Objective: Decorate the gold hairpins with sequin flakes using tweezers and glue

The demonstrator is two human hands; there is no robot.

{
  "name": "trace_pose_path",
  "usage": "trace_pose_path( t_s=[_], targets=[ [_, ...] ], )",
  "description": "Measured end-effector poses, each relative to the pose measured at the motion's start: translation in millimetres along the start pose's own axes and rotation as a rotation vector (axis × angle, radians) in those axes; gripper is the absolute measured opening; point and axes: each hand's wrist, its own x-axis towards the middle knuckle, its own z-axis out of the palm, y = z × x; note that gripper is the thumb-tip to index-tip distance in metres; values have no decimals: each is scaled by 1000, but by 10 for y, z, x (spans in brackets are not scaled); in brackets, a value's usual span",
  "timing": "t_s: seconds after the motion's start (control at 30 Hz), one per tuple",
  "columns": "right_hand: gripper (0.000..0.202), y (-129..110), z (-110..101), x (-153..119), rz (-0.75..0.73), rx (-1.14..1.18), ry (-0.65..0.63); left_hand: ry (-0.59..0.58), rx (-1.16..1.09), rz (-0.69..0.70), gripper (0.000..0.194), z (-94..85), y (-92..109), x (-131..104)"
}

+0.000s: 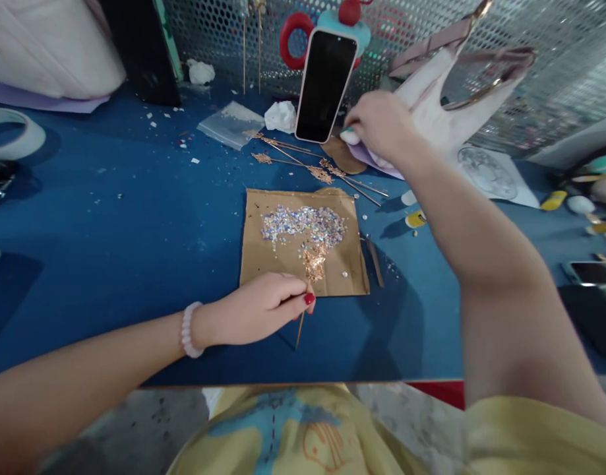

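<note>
My left hand (pixel 273 307) is closed around the thin shaft of a gold hair stick (pixel 314 262). Its openwork metal head rests over a piece of brown cardboard (pixel 256 257), just below a spread of small shiny rhinestones (pixel 303 221). Farther back on the right, my right hand (pixel 384 125) has its fingers closed at a small white object (pixel 351 136) with a touch of teal, whose kind I cannot make out. Several more gold hair sticks (pixel 293 158) lie behind the cardboard. Right of the cardboard is a pair of dark tweezers (pixel 375 262).
A phone (pixel 327 86) stands upright on a holder at the back. Near it are crumpled white tissue (pixel 280 117) and a clear plastic bag (pixel 231 125). A white handbag (pixel 438 112) leans by the metal mesh. Small yellow-labelled bottles (pixel 415 219) stand under my right forearm.
</note>
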Motion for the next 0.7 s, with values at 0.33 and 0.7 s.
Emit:
trace_pose_path(
  t_s=[0.33,0.7],
  targets=[
    [17,-655,370,-1931,-246,396,125,44,9,-20,32,33,28,16],
    [18,-684,462,-1975,-351,428,145,58,44,-56,37,67,-1,-10]
  ],
)
